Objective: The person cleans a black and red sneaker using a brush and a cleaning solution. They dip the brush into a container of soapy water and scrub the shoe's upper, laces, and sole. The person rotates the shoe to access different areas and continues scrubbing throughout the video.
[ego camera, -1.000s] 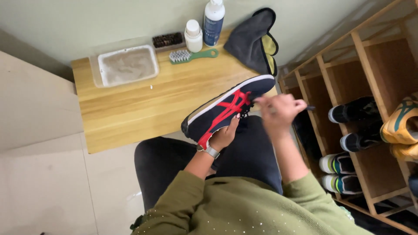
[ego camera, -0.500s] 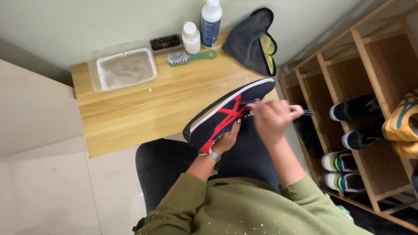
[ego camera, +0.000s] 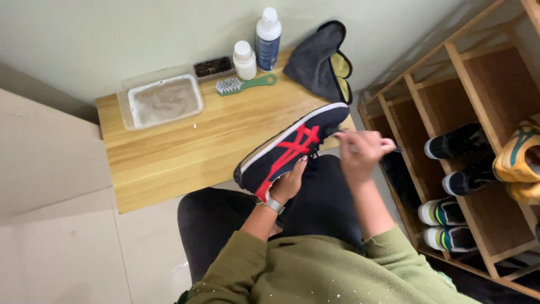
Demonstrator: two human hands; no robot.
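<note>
Head view, the only one supplied. The person sits at a low wooden table [ego camera: 169, 163] with a dark navy sneaker with red stripes [ego camera: 289, 149] held over the lap, toe toward the wall and heel toward the body, sole side turned toward the table edge. The left hand [ego camera: 288, 183] cups the shoe from beneath near the heel, its grip closed around the shoe's lower side. The right hand [ego camera: 363, 149] is bunched at the toe end, fingers together on a thin dark item whose tip juts out to the right; whether that is a lace end or a small tool cannot be made out, as the hand is blurred. Judged from its build, the sneaker is light, with a soft, yielding upper and a stiffer sole; the sole and heel counter look the firmest places to take hold, and the fabric would crease under pinching. On the table stand a clear plastic tray [ego camera: 163, 101] of cloudy water, a dark brush [ego camera: 212, 67], a green-handled brush [ego camera: 244, 84], a small white bottle [ego camera: 244, 59], a taller bottle [ego camera: 268, 38] and a grey cloth [ego camera: 320, 62]. A wooden shoe rack [ego camera: 450, 112] at right holds other shoes, partly cut off by the frame. The sneaker's far side and interior are hidden.
</note>
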